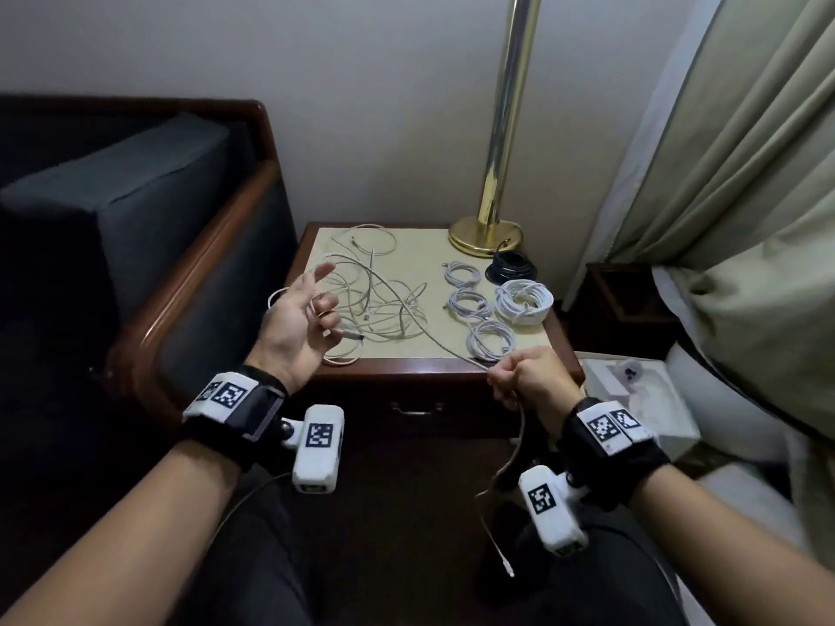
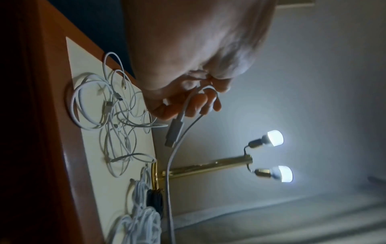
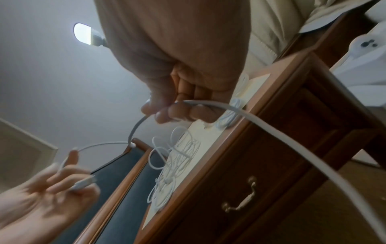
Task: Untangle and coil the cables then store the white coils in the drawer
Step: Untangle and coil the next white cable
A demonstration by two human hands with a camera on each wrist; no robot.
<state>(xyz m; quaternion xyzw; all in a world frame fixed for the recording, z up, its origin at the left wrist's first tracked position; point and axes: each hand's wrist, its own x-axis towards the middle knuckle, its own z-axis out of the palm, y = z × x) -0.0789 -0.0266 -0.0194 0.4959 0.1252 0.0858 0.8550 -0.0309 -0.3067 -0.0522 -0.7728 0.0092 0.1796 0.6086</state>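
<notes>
A tangle of white cables (image 1: 379,305) lies on the left half of the cream tabletop (image 1: 420,354). One white cable (image 1: 445,347) runs out of it to my right hand (image 1: 508,377), which grips it in a fist at the table's front right edge; the free end hangs down to a plug (image 1: 509,570). My left hand (image 1: 318,311) is raised palm up over the front left corner. Its curled fingers (image 2: 196,105) hold a loop of the same cable with its USB plug (image 2: 173,133). Several white coils (image 1: 490,338) lie at the right. The drawer (image 1: 418,408) is closed.
A black coil (image 1: 510,266) and a brass lamp base (image 1: 485,234) stand at the table's back right. A dark armchair (image 1: 135,210) adjoins the left side. Curtains (image 1: 732,173) hang at the right, above a white object (image 1: 632,390) on the floor.
</notes>
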